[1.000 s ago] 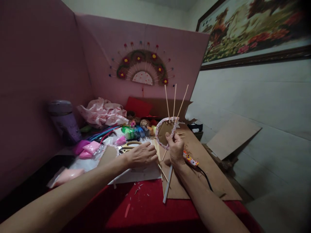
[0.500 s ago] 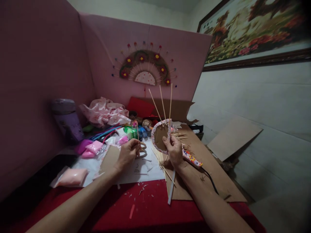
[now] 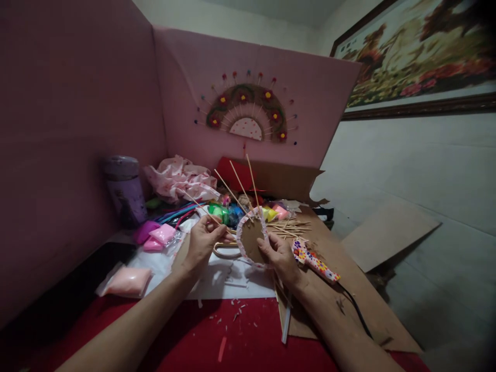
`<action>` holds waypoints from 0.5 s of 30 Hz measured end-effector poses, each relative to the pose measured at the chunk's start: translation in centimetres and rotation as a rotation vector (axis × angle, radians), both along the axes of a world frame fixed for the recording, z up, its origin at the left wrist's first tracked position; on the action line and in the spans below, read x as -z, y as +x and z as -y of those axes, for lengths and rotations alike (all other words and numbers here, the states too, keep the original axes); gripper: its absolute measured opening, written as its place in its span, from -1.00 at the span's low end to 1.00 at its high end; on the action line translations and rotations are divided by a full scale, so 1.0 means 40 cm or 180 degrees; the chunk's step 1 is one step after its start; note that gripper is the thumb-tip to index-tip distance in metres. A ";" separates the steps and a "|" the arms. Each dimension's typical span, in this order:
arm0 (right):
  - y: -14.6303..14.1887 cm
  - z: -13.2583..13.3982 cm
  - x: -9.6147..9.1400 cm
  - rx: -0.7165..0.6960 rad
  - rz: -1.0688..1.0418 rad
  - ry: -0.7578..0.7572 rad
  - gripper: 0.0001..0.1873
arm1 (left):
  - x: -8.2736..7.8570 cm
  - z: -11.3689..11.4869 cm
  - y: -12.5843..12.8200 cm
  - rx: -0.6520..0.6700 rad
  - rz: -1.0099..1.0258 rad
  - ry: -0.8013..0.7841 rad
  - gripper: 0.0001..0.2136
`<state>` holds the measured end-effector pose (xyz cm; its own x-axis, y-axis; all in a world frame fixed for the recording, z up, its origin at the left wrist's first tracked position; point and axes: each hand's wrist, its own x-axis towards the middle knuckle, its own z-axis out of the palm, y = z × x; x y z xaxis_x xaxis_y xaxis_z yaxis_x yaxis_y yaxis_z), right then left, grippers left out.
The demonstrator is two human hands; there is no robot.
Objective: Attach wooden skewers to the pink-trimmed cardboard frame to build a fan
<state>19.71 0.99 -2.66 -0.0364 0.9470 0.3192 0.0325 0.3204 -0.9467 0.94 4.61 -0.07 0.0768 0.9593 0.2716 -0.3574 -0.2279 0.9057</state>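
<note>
Between the thumb and fingers of my right hand [image 3: 281, 256] is a rounded cardboard piece [image 3: 251, 243], its edge wrapped in pale pink fabric. Three thin wooden sticks [image 3: 241, 177] fan out from its top, leaning up and left. My left hand [image 3: 203, 244] pinches another wooden stick [image 3: 198, 204], which slants down to the right. Its lower end is close to the cardboard's left edge; whether they touch I cannot tell. Just behind my left fingers, the scissors' handles [image 3: 227, 251] show on white paper. A flower-patterned glue gun [image 3: 315, 262] lies right of my right hand.
Loose wooden sticks [image 3: 289, 227] are scattered on a cardboard sheet [image 3: 360, 305]. To the left are bagged pink clay [image 3: 127, 281] and a purple tumbler [image 3: 126, 191]. Crumpled pink fabric [image 3: 180, 178] lies farther back. A decorated half-round fan [image 3: 246, 111] hangs on the pink panel.
The stick in my left hand has tipped from upright to slanting, its lower end now close to the cardboard piece. That piece has turned, so its three sticks lean left. The view has shifted left.
</note>
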 end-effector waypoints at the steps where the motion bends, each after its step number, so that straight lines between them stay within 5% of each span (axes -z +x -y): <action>1: -0.002 0.000 0.002 -0.0045 0.0001 -0.0041 -0.73 | 0.002 -0.002 -0.004 0.0033 0.0048 -0.0040 -0.73; 15: -0.021 0.015 -0.002 -0.0137 0.0270 -0.0300 -0.68 | 0.000 0.007 0.002 0.0071 0.0355 -0.0693 -0.70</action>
